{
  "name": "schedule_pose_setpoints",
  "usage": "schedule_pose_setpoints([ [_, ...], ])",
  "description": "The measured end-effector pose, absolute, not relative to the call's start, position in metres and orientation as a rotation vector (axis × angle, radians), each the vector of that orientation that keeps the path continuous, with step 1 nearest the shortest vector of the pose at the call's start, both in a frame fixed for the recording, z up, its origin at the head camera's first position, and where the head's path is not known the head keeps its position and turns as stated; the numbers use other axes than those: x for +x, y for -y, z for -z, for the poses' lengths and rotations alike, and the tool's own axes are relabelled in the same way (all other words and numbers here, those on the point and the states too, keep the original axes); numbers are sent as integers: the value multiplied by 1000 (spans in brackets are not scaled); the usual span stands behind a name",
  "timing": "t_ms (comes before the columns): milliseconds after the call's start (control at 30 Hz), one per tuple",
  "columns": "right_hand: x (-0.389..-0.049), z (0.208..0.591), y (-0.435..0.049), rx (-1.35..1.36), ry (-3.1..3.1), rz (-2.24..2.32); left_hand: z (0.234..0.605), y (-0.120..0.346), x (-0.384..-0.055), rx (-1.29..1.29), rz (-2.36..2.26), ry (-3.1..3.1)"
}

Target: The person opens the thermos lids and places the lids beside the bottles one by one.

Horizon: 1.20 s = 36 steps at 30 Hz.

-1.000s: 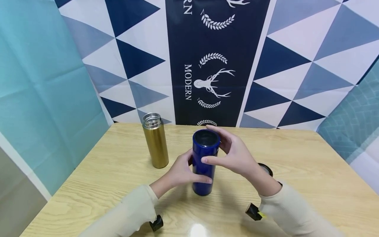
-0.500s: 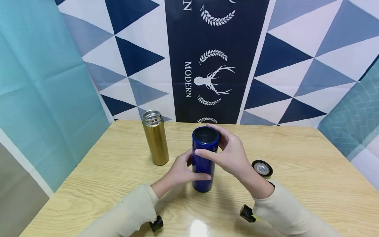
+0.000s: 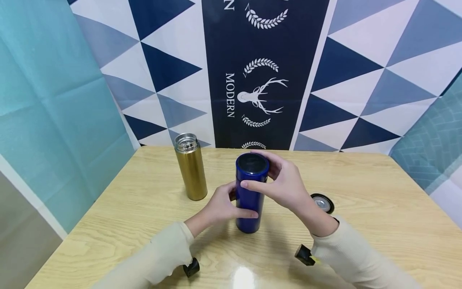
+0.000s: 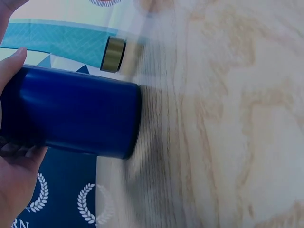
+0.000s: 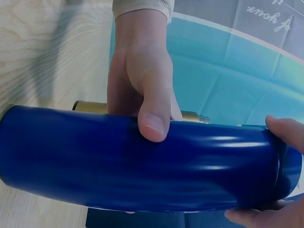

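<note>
A blue vacuum flask [image 3: 249, 200] stands upright near the table's middle, its cap [image 3: 253, 163] on top with a glossy black disc. My left hand [image 3: 221, 206] grips the flask's body from the left, thumb across the front. Up at the cap, my right hand [image 3: 285, 180] holds on from the right, thumb in front and fingers behind. In the right wrist view, a seam shows between the cap and the flask body [image 5: 142, 166], close to the right fingertips [image 5: 256, 216]. The flask's far side is hidden.
Left of the flask stands a gold vacuum flask [image 3: 191, 172] with an uncovered steel mouth. Its likely match, a gold-sided lid [image 4: 114, 54] with black edges, lies underside up to the right, partly behind the right forearm. A patterned cloth wall [image 3: 173, 80] rises behind the table [image 3: 137, 192].
My right hand has turned a little on the cap, its thumb shifting up and left, then slightly back. The left hand keeps its hold; the flask stays in place.
</note>
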State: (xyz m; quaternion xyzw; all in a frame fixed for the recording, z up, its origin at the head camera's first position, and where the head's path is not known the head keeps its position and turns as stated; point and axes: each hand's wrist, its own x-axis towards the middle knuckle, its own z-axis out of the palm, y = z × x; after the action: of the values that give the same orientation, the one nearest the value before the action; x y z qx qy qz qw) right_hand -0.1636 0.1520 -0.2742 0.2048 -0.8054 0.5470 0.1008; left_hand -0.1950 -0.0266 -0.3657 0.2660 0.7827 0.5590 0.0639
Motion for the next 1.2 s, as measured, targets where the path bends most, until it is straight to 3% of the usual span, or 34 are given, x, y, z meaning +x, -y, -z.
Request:
schedule_pose_setpoints([
  [1200, -180, 271, -168, 867, 2430, -1755, 358, 29, -199, 842, -1576, -2381],
])
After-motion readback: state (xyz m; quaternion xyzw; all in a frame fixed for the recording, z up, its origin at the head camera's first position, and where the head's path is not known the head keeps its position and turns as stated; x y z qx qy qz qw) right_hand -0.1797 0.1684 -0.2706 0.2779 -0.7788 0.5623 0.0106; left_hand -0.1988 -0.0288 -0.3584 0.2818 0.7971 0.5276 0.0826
